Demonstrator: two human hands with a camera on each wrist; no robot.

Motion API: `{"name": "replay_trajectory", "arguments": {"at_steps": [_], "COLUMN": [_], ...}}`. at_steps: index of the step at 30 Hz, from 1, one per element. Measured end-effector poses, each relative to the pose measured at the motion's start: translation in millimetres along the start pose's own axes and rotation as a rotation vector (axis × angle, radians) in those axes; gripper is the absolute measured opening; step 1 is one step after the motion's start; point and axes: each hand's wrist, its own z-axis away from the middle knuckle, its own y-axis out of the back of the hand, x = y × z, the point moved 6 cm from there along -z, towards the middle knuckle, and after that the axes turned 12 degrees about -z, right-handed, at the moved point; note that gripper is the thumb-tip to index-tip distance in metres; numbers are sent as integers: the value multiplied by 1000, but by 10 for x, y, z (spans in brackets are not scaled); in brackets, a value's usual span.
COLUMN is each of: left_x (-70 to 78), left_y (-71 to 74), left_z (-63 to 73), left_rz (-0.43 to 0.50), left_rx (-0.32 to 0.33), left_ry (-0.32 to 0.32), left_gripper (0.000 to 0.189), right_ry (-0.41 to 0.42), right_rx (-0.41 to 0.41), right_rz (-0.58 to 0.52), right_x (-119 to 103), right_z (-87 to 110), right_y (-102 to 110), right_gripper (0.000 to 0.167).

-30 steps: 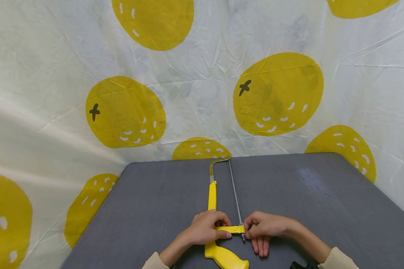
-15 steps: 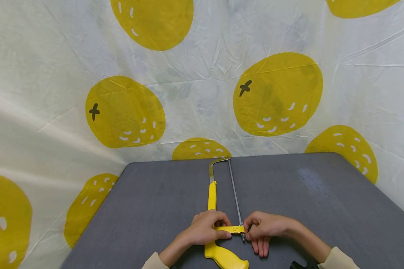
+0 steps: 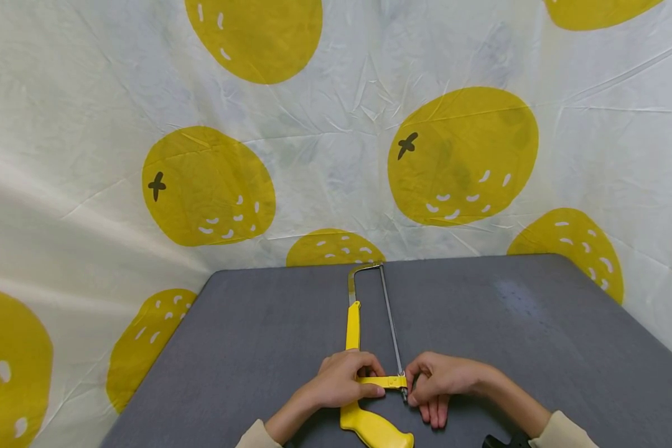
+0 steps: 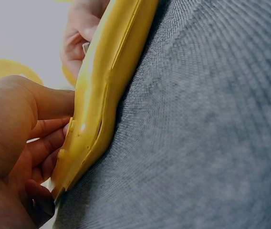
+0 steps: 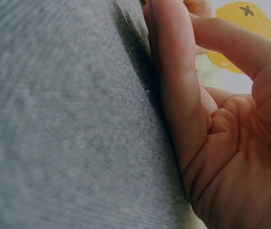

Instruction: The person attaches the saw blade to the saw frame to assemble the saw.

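A hacksaw with a yellow handle (image 3: 378, 429) and frame lies on the grey table, its thin blade (image 3: 391, 317) running away on the right side. My left hand (image 3: 344, 378) grips the frame around the yellow crosspiece (image 3: 389, 382), thumb on the near side. At the crosspiece's right end, my right hand (image 3: 447, 376) pinches around the small metal tension screw (image 3: 405, 395), partly hidden by the fingertips. Its other fingers rest on the table. Up close in the left wrist view is the yellow handle (image 4: 109, 71); the right wrist view shows mostly my right palm (image 5: 231, 138).
The dark grey table (image 3: 269, 336) extends to a white curtain (image 3: 336, 168) printed with yellow fruit, behind and at the sides. The saw's far end reaches near the back edge. A black object (image 3: 504, 442) shows by the right sleeve.
My right thumb and fingertips shift slightly at the metal screw. The left hand and the hacksaw stay in place.
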Motion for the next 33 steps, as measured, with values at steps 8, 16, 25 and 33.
{"name": "replay_trajectory", "arguments": {"at_steps": [8, 16, 25, 33], "left_x": [3, 11, 10, 17], "left_y": [2, 11, 9, 12], "left_z": [3, 9, 14, 10], "left_rz": [-5, -8, -7, -2], "left_rx": [2, 4, 0, 3], "left_ry": [-3, -2, -3, -5], "left_gripper": [12, 13, 13, 12], "right_ry": [5, 0, 4, -1], "right_rx": [19, 16, 4, 4], "right_rz": [20, 16, 17, 21], "right_x": [-2, -3, -3, -11], "right_z": [-16, -16, -12, -3], "right_y": [-3, -4, -4, -6], "right_gripper": [9, 11, 10, 10]}}
